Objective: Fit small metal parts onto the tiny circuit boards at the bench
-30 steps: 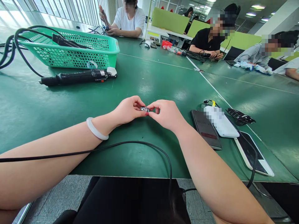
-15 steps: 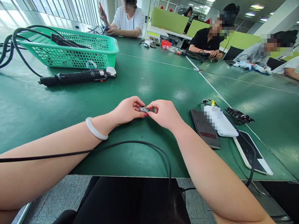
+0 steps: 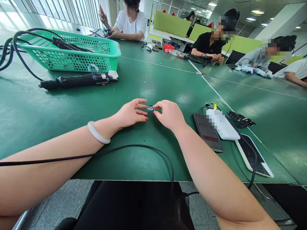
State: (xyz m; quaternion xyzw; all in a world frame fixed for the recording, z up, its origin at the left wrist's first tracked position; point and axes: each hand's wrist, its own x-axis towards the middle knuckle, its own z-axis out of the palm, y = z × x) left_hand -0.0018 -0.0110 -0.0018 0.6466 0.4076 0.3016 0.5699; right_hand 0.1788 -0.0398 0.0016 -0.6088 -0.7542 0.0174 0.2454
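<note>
Between the thumb and forefinger of my right hand (image 3: 169, 114) is a small circuit board (image 3: 151, 109), dark with silvery parts. It is held just above the green table (image 3: 144, 159), near the middle of the view. My left hand (image 3: 131, 113) is to its left, fingers apart and pointing at the board, with the thumb lower down. The left fingertips are very close to the board's left end; whether one still touches it is hard to tell. A white bangle (image 3: 98, 132) circles my left wrist.
Left and farther back are a black electric screwdriver (image 3: 76, 80) and a green basket (image 3: 72, 60) with cables. On the right lie a dark phone (image 3: 207, 132), a white power bank (image 3: 224, 124), a white-edged phone (image 3: 254, 155) and a black hair clip (image 3: 241, 118). A black cable (image 3: 134, 145) crosses my left forearm. Several people sit beyond.
My left fingers have spread and come off their grip on the circuit board. The board has shifted slightly right and up, held by my right hand.
</note>
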